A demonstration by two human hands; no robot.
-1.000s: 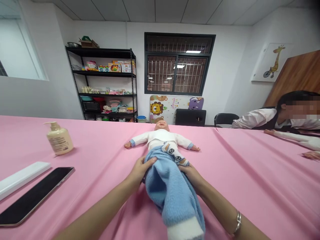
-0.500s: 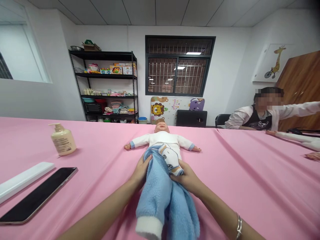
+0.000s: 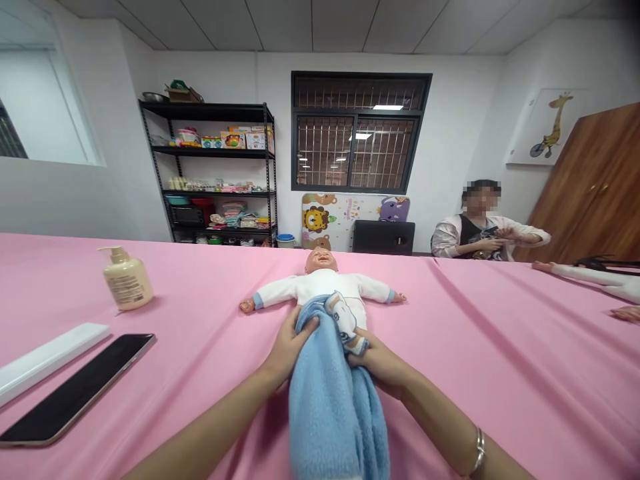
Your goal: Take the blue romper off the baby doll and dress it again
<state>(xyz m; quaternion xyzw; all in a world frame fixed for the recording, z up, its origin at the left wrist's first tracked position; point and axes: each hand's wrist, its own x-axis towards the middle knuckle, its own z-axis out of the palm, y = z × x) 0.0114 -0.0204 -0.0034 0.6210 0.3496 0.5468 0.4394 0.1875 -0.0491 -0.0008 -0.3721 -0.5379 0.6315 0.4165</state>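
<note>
From here I see the fluffy blue garment (image 3: 323, 393) bunched by the waist of the white-clad doll (image 3: 325, 283), which lies face up, arms spread.

Black shelving (image 3: 215, 154) stands left of a barred, dark-framed window (image 3: 360, 133).

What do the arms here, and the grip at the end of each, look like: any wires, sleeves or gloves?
They are human. The bare left forearm leads to an ungloved left grip. The bare right forearm, with an ungloved right grip, wears a slim, shiny, silver-coloured bangle. No sleeves, cables or markings show.
</note>
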